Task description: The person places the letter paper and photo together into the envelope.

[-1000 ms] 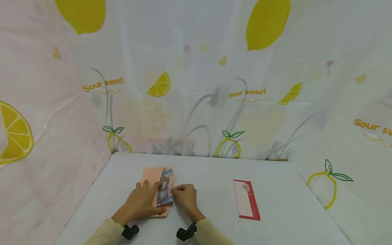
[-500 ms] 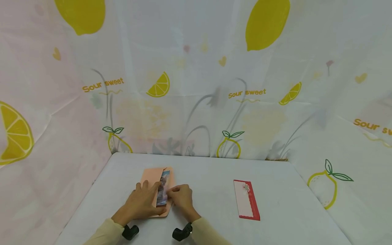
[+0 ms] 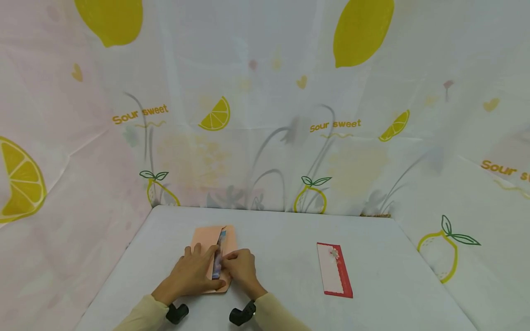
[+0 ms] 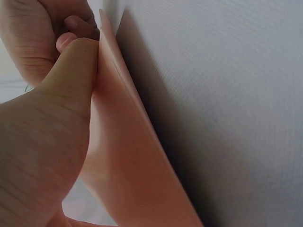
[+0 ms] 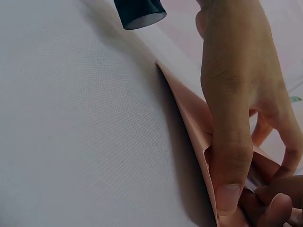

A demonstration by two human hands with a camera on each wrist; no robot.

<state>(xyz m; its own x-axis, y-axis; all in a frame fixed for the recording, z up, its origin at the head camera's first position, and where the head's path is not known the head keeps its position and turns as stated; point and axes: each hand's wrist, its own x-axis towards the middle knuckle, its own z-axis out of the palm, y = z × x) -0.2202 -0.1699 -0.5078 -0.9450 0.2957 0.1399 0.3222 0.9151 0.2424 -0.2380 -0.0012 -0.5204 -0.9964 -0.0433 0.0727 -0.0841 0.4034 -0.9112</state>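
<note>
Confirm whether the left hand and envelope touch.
Touching: the right wrist view shows the left hand with its thumb resting against the envelope, no gap between.

A person's two arms reach in from the bottom edge of the head view, the pale yellow left sleeve [image 3: 142, 315] and right sleeve [image 3: 279, 315] slanting toward each other so the hands come close together. The left hand [image 3: 188, 271] is palm down, fingers spread and pointing forward, its thumb [image 3: 216, 284] stretched sideways toward the right. The right hand [image 3: 242, 266] turns inward, fingers bent, with thumb and forefinger meeting in a pinch. From the left wrist, the right hand's curled fingers show just beyond the left thumb; from the right wrist, the left thumb points downward, right fingertips near it at lower right.
</note>
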